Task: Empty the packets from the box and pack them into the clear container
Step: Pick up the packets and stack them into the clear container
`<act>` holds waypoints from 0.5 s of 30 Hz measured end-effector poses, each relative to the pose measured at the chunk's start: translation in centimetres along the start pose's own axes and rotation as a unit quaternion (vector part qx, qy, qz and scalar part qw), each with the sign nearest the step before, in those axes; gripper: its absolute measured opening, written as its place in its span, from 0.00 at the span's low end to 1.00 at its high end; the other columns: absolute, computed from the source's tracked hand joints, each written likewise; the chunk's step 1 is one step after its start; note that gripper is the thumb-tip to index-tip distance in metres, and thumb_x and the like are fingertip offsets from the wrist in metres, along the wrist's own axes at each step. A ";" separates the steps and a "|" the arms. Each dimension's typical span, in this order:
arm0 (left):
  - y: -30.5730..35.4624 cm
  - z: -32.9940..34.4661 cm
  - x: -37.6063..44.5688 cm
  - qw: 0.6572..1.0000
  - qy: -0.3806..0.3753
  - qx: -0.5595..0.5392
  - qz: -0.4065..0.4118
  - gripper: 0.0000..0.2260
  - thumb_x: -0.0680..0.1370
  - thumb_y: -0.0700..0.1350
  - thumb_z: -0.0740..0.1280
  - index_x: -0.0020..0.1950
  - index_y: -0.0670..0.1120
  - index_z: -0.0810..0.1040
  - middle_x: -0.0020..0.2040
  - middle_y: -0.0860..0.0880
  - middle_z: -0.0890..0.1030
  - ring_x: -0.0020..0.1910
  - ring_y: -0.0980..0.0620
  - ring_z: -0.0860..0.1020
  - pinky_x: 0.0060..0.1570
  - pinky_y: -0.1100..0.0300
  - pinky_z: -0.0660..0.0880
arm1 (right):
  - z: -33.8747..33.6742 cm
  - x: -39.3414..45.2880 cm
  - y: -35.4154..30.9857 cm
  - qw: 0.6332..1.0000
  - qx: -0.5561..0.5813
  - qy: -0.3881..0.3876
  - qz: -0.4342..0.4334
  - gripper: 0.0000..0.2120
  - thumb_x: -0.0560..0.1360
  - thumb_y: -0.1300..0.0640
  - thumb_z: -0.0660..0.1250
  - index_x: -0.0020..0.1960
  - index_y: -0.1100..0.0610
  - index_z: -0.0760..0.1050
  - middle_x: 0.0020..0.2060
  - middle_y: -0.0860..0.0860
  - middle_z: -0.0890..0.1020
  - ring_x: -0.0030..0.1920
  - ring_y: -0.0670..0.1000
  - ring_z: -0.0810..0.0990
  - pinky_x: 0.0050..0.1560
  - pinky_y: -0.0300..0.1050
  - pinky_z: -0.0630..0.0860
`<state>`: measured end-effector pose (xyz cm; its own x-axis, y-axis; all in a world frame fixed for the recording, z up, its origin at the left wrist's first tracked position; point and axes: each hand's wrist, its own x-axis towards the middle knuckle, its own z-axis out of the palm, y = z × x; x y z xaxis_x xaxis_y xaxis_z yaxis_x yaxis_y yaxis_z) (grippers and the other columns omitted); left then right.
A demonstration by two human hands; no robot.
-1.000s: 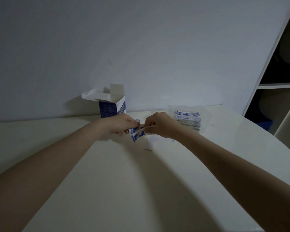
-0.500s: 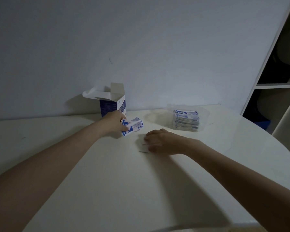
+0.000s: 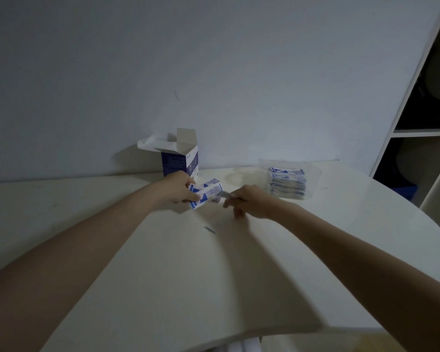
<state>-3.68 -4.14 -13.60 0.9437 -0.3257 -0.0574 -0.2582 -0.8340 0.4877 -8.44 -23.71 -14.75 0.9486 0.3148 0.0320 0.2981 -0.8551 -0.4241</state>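
I am seeing left hand (image 3: 179,187) gripping small bundle of packets (image 3: 205,193), fingers curled round it, just above desk (image 3: 163,262). Right hand (image 3: 249,202) reaching toward bundle's right end, pinching something thin and blurred; cannot tell what. Opened box (image 3: 180,158) standing just behind left hand. Clear container (image 3: 288,182), holding stacked packets, sitting beyond right hand. Small dark scrap (image 3: 210,229) lying on desk nearer me.

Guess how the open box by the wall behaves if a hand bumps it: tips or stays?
The box probably tips easily: it stands upright and narrow, flaps open. Likely light too, since packets already fill the clear container and the left hand holds more.
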 end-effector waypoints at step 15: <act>1.4 0.0 -0.3 0.986 -0.004 -0.165 -0.016 0.09 0.76 0.46 0.68 0.38 0.44 0.74 0.31 0.51 0.73 0.19 0.65 0.73 0.22 0.73 0.66 | -3.1 1.0 -0.9 0.937 0.313 0.136 0.077 0.07 0.72 0.61 0.70 0.35 0.58 0.76 0.29 0.52 0.74 0.29 0.47 0.67 0.28 0.36 0.62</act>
<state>-4.34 -5.15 -12.91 0.9481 -0.3069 -0.0832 -0.1463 -0.6534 0.7428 -7.38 -23.94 -11.50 0.9926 0.0174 0.1205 0.1156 -0.4462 -0.8874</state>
